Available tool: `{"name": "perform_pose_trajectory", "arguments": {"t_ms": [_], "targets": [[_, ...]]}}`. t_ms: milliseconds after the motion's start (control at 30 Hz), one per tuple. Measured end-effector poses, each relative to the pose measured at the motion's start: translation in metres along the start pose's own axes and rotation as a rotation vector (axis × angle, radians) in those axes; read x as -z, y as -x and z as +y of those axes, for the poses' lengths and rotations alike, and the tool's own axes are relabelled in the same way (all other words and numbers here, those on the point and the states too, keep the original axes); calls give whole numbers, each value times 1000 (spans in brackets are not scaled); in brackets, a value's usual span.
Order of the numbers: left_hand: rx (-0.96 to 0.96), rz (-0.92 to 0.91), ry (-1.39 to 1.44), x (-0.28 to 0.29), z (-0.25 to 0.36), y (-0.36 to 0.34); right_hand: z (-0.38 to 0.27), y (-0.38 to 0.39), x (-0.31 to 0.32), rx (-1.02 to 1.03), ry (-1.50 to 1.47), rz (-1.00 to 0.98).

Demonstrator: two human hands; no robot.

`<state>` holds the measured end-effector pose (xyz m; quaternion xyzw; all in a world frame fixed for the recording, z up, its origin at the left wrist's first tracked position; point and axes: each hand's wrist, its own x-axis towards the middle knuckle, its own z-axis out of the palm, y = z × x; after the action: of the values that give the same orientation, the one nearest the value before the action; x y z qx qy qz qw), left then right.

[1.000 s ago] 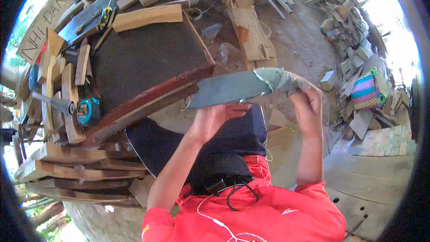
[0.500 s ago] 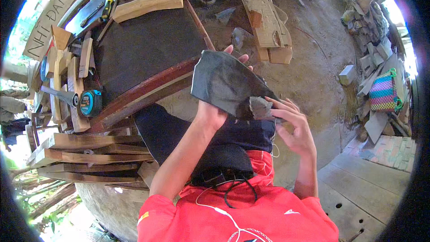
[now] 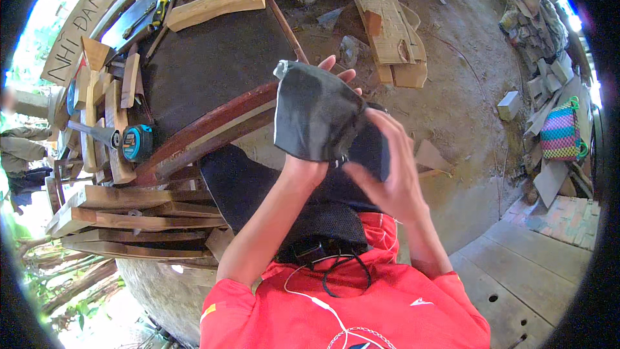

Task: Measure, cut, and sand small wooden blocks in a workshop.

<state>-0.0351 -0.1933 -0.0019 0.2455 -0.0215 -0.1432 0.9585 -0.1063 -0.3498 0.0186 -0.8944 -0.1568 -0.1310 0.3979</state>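
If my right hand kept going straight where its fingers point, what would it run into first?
Probably the dark sheet; your right hand points up-left at its right edge, though whether they touch is unclear.

A dark grey, flexible sheet (image 3: pixel 316 113) lies tilted over the left hand (image 3: pixel 307 169) near the centre of the frame, its surface smudged, its left edge pale, its upper-left corner whitish and curled, its right side bent.
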Motion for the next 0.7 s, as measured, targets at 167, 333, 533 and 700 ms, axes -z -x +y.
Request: {"name": "perform_pose_trajectory", "arguments": {"t_ms": [167,333,533,700], "targets": [[-125,-10,-325,-9,-8,3,-16,-1,-25,159,-213,104],[-311,56,-633,-20,-12,10,-21,-4,-28,199,-280,200],[-669,64,-1183,-35,-7,11,-23,-8,-17,52,-440,333],[-588,156,-1242,-44,7,12,-11,-19,0,-271,-715,422]]}}
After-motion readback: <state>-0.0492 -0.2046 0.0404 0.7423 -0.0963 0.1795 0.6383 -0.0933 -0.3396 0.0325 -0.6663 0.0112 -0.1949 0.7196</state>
